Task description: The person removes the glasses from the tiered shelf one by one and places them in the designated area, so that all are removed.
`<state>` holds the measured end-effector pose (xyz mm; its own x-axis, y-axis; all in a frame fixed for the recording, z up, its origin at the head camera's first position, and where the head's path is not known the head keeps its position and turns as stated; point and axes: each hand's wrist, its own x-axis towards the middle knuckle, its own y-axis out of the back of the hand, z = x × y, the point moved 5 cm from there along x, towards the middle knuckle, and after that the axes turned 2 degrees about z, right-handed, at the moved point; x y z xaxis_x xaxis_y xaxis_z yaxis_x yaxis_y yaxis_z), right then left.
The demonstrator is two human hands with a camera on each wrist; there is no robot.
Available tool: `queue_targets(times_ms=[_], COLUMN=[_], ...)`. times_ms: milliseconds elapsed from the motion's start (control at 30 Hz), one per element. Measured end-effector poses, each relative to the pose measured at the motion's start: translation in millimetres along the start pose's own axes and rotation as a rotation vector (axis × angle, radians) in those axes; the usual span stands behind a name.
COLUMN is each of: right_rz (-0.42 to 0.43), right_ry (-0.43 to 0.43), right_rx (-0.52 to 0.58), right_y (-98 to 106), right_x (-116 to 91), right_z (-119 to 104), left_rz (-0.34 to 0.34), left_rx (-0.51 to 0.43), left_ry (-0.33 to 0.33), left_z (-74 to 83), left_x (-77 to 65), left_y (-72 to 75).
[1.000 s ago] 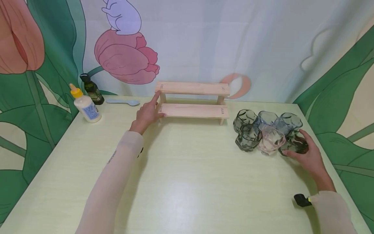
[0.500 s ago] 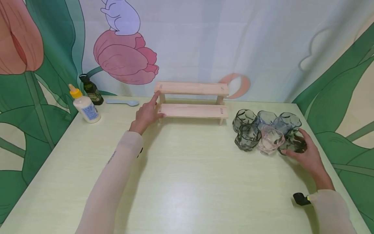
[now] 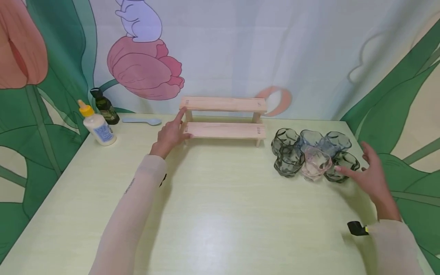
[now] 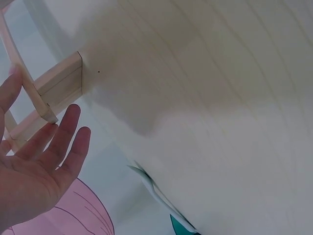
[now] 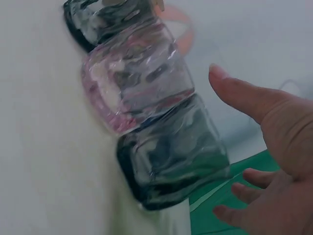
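Observation:
A two-tier wooden rack [image 3: 223, 131] stands at the back middle of the table. My left hand [image 3: 167, 136] touches its left end, the index finger reaching up to the upper shelf and the thumb at the lower one. In the left wrist view the other fingers are extended beside the wood. To the right sit several wavy glass cups in two rows: dark grey ones, bluish ones at the back and a pink cup [image 3: 314, 164] in front. My right hand [image 3: 371, 173] is spread beside the front-right grey cup [image 5: 176, 154], with thumb and fingers apart from the glass.
At the back left are a glue bottle [image 3: 99, 128] with a yellow cap, a dark green bottle [image 3: 105, 109] and a pale blue spoon [image 3: 141, 121]. A printed curtain [image 3: 220, 46] hangs behind the table [image 3: 206, 206].
My right hand has let go of the front-right grey cup and moved off to the right, its fingers opening. The left hand stays at the rack, and the head view has shifted slightly.

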<state>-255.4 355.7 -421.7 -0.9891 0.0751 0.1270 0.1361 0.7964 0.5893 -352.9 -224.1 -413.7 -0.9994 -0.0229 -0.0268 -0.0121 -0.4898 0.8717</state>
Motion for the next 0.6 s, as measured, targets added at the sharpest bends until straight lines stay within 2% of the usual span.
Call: queue_targets(times_ms=[200, 267, 367, 600], right_rz=[0.107, 0.136, 0.169, 0.145], right_ry=[-0.069, -0.069, -0.021, 0.071], right_rx=[0.032, 0.066, 0.114, 0.142], right_y=[-1, -4, -12, -43], right_x=[6, 10, 19, 45], right_z=[-29, -41, -59, -95], left_rz=[-0.002, -0.005, -0.01, -0.007], left_rx=[-0.015, -0.018, -0.027, -0.062], left_ry=[-0.016, -0.014, -0.006, -0.002], left_z=[-2.7, -4.4, -7.8, -13.6], left_x=[2.7, 2.9, 2.2, 0.8], left_y=[0.8, 0.4, -0.3, 0.6])
